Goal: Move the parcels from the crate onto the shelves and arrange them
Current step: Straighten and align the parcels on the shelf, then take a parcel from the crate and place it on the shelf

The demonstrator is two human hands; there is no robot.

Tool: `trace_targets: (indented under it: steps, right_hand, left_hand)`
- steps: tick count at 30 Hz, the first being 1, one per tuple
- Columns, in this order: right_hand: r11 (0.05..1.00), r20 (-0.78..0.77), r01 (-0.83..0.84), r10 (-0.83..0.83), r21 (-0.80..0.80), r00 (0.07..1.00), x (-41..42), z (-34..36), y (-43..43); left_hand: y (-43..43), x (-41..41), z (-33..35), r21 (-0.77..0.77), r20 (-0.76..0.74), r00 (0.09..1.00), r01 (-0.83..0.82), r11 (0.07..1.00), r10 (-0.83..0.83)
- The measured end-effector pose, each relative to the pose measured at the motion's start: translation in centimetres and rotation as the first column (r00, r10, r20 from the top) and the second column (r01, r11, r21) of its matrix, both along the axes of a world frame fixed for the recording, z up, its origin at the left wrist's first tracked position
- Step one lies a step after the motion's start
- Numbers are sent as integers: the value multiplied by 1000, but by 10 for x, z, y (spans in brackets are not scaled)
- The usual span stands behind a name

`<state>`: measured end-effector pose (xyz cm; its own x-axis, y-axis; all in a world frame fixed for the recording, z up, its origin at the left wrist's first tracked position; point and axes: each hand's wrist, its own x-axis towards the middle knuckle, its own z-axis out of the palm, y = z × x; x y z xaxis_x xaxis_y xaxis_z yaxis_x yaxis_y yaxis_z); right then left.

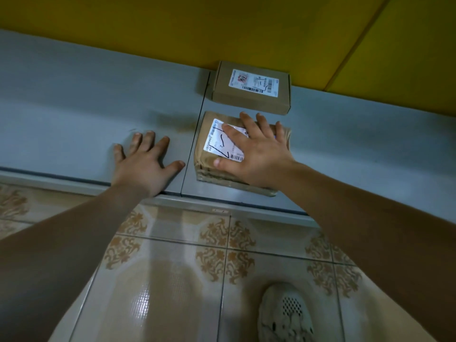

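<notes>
A tape-wrapped brown parcel point(212, 169) with a white label lies near the front edge of the grey shelf point(74, 107). My right hand point(256, 154) lies flat on top of it, fingers spread and straight. Behind it, against the yellow wall, sits a brown cardboard box point(249, 99) with a shipping label on its lid. My left hand point(145, 166) rests flat on the bare shelf just left of the wrapped parcel, fingers spread, holding nothing. The crate is not in view.
A seam point(195, 134) splits the shelf into two panels beside the parcels. The yellow wall point(222, 28) backs the shelf. Below the shelf edge is patterned tile floor point(172, 267), with my shoe point(283, 314) at the bottom.
</notes>
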<state>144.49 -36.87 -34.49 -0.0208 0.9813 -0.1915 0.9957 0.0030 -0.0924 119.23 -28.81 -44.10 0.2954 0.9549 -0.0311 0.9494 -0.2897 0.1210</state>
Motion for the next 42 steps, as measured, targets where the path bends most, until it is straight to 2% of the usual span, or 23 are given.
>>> trace_targets:
  steps: [5,9,11,13,19,23,26,30,35,38,42]
  right_hand:
    - [1000,7,-5,5,12,1000,-1,0,0]
    - [998,62,-38,41,-44,997,-9,23,-2]
    - [995,29,-68,70,-68,997,-25,45,-5]
    - [991,-13,-102,102,-89,995,-52,74,-7]
    - [938,36,-242,258,-247,965,-169,204,-38]
    - [905,31,-312,335,-288,942,-261,326,-80]
    - [873,40,-379,410,-307,911,-330,426,-117]
    - [829,31,-503,525,-243,850,-403,549,-154]
    - [767,85,-630,640,-120,763,-452,673,-178]
    - [728,91,-685,685,-37,723,-472,730,-188]
    - [676,119,-736,728,33,675,-510,779,-198]
  left_hand:
    - [-1,0,10,-83,2,1000,17,996,-16]
    - [-11,-11,38,-212,228,973,13,977,37]
    - [-34,-30,62,-261,354,927,-25,965,120]
    - [-68,-60,92,-289,405,897,-59,955,178]
    - [-171,-173,233,-390,279,938,-83,917,203]
    - [-246,-249,371,-414,243,941,-118,903,234]
    - [-298,-295,480,-370,191,951,-158,916,241]
    - [-344,-332,613,-293,116,953,-235,927,279]
    - [-387,-364,756,-136,43,917,-388,912,396]
    - [-419,-379,817,-78,7,884,-465,882,467]
    - [-453,-405,864,-20,-49,843,-537,844,535]
